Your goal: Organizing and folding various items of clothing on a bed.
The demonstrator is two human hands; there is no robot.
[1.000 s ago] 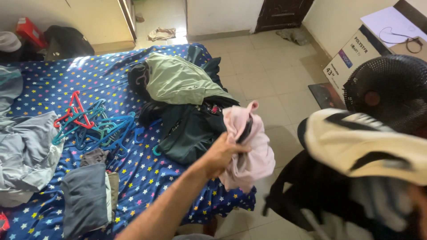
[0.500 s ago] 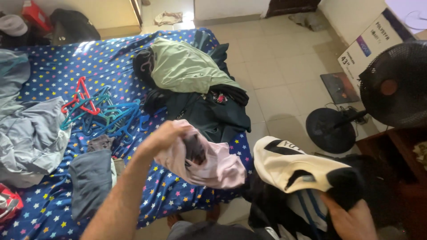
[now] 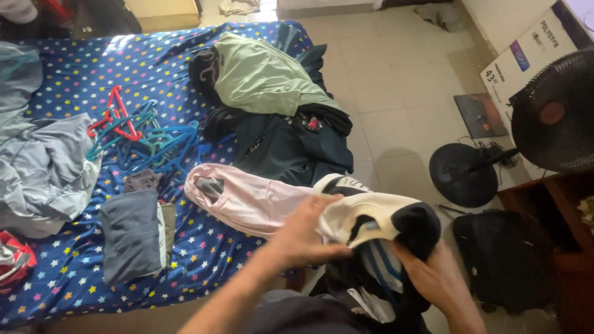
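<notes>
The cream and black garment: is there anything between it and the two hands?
Nothing visible. The left hand rests directly on the cream and black garment beside the pink garment, which lies on the bed. The right hand grips the garment's dark end from below.
</notes>
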